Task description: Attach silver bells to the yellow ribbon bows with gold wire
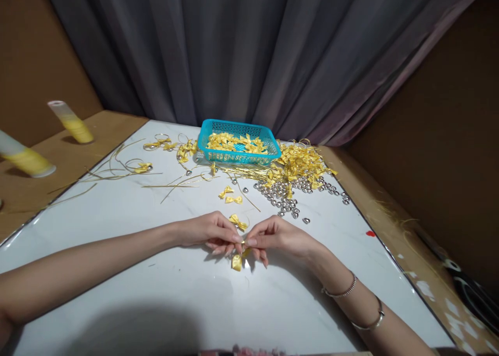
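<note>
My left hand [212,231] and my right hand [275,236] meet fingertip to fingertip low over the white table [156,288]. Both are pinched on a small yellow ribbon bow [237,260] that hangs between and just below the fingers. Another yellow bow [238,221] lies right behind my fingertips. Two more loose bows [230,195] lie a little farther back. My right wrist carries two thin bracelets [356,306].
A turquoise basket [238,143] with several yellow bows stands at the back. A heap of yellow bows and gold threads [298,163] and several silver beads [286,195] lie right of it. Gold threads [117,171] lie at the left. Two yellow spools [72,122] stand on the brown bench.
</note>
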{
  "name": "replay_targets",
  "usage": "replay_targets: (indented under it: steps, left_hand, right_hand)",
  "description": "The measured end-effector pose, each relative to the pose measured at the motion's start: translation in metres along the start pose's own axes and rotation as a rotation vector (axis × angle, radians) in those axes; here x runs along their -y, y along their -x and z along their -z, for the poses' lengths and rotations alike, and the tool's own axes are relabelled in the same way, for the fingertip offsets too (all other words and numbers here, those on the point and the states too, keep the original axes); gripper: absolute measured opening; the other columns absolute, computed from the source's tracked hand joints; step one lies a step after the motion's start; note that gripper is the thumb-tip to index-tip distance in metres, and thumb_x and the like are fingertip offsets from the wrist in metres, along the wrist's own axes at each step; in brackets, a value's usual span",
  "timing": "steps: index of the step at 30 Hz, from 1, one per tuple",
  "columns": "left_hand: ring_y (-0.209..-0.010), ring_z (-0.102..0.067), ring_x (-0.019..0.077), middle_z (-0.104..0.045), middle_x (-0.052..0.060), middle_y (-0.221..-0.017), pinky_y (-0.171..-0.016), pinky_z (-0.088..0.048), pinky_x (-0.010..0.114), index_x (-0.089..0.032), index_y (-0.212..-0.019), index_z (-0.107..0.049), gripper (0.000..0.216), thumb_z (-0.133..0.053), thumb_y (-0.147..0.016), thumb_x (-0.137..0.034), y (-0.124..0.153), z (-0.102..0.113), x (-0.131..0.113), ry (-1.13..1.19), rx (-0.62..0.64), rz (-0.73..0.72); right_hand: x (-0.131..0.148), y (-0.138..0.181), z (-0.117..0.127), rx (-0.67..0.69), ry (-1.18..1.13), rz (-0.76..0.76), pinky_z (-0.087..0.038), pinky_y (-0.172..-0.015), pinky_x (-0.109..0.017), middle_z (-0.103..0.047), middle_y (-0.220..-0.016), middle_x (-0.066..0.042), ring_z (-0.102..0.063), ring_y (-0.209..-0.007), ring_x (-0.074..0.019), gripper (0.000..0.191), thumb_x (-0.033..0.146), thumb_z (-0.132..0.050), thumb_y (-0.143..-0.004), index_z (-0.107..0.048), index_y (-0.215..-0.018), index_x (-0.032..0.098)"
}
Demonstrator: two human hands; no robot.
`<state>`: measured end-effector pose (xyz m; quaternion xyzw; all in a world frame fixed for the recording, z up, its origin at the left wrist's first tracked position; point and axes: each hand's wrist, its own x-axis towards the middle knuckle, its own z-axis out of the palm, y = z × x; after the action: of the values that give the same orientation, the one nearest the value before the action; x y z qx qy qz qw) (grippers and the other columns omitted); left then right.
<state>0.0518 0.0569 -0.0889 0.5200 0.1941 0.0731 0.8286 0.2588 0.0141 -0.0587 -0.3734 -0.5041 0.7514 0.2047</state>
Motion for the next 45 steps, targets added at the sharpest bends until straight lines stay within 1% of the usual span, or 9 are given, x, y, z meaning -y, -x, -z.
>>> replay_targets:
  steps: [6, 9, 20, 26, 30, 36, 41, 43, 45]
  left_hand:
    - [-0.038, -0.042, 0.0042, -0.058, 0.002, -0.051, -0.035, -0.015, 0.018, -0.008, -0.075, -0.072, 0.022, -0.065, -0.077, -0.029, 0.001, -0.001, 0.001, -0.032, -0.030, 0.006]
    - [-0.038, -0.041, 0.0041, -0.058, 0.002, -0.052, -0.036, -0.015, 0.018, -0.008, -0.075, -0.072, 0.022, -0.065, -0.076, -0.029, 0.001, 0.000, 0.001, -0.033, -0.031, -0.001]
    - [-0.039, -0.040, 0.0036, -0.057, 0.001, -0.052, -0.037, -0.017, 0.018, -0.009, -0.075, -0.072, 0.020, -0.067, -0.076, -0.029, 0.002, 0.000, 0.000, -0.055, -0.029, 0.020]
    - [-0.039, -0.040, 0.0036, -0.057, 0.001, -0.052, -0.039, -0.021, 0.018, -0.010, -0.074, -0.073, 0.019, -0.068, -0.074, -0.028, 0.003, -0.002, -0.002, -0.070, -0.031, 0.035]
    - [-0.040, -0.038, 0.0041, -0.057, 0.000, -0.051, -0.040, -0.024, 0.019, -0.010, -0.072, -0.073, 0.022, -0.069, -0.072, -0.031, 0.004, -0.005, -0.005, -0.115, -0.041, 0.040]
    - [-0.040, -0.038, 0.0045, -0.057, 0.000, -0.051, -0.040, -0.023, 0.019, -0.010, -0.072, -0.072, 0.024, -0.070, -0.071, -0.034, 0.004, -0.006, -0.007, -0.153, -0.051, 0.036]
    - [-0.040, -0.038, 0.0040, -0.056, 0.000, -0.052, -0.040, -0.021, 0.019, -0.009, -0.072, -0.071, 0.024, -0.069, -0.073, -0.033, 0.003, -0.005, -0.002, -0.137, -0.073, 0.027]
    - [-0.041, -0.039, 0.0047, -0.057, 0.001, -0.055, -0.039, -0.019, 0.019, -0.009, -0.073, -0.070, 0.025, -0.068, -0.074, -0.034, 0.002, -0.005, -0.001, -0.122, -0.092, 0.025]
    - [-0.043, -0.040, 0.0054, -0.057, 0.001, -0.057, -0.039, -0.018, 0.019, -0.009, -0.074, -0.068, 0.030, -0.063, -0.078, -0.038, 0.002, -0.005, -0.004, -0.134, -0.141, 0.012]
  right_hand:
    - [0.002, 0.002, 0.001, 0.041, -0.016, 0.000, -0.050, -0.051, -0.021, -0.069, -0.072, -0.008, -0.061, -0.054, -0.0092, 0.020, 0.029, -0.066, -0.078, -0.072, -0.078, 0.009]
    - [0.002, 0.002, 0.001, 0.041, -0.018, 0.006, -0.050, -0.051, -0.021, -0.070, -0.075, -0.010, -0.062, -0.057, -0.0110, 0.022, 0.030, -0.065, -0.078, -0.072, -0.079, 0.009]
    - [0.003, 0.002, 0.002, 0.069, -0.023, 0.003, -0.051, -0.052, -0.021, -0.070, -0.073, -0.009, -0.062, -0.057, -0.0103, 0.020, 0.027, -0.067, -0.078, -0.072, -0.085, 0.009]
    - [0.002, 0.003, 0.003, 0.062, -0.017, -0.026, -0.052, -0.053, -0.022, -0.069, -0.069, -0.007, -0.061, -0.055, -0.0102, 0.022, 0.027, -0.072, -0.072, -0.072, -0.086, 0.009]
    - [0.001, 0.002, 0.002, 0.069, -0.009, -0.042, -0.051, -0.053, -0.022, -0.068, -0.067, -0.006, -0.061, -0.054, -0.0096, 0.024, 0.029, -0.072, -0.072, -0.072, -0.085, 0.009]
    - [0.003, 0.004, -0.001, 0.001, 0.060, -0.048, -0.047, -0.054, -0.022, -0.067, -0.065, -0.004, -0.059, -0.056, -0.0098, 0.021, 0.030, -0.071, -0.071, -0.072, -0.082, 0.011]
    - [0.010, 0.007, -0.009, -0.075, 0.221, 0.054, -0.048, -0.076, -0.031, -0.070, -0.075, -0.006, -0.062, -0.074, -0.0144, 0.017, 0.029, -0.065, -0.077, -0.073, -0.078, 0.014]
    - [0.012, 0.009, -0.011, -0.121, 0.313, 0.093, -0.046, -0.078, -0.032, -0.070, -0.079, -0.007, -0.062, -0.076, -0.0157, 0.017, 0.029, -0.063, -0.078, -0.073, -0.076, 0.015]
    - [0.015, 0.010, -0.011, -0.187, 0.411, 0.108, -0.045, -0.077, -0.031, -0.071, -0.079, -0.007, -0.061, -0.075, -0.0161, 0.018, 0.028, -0.061, -0.079, -0.073, -0.077, 0.016]
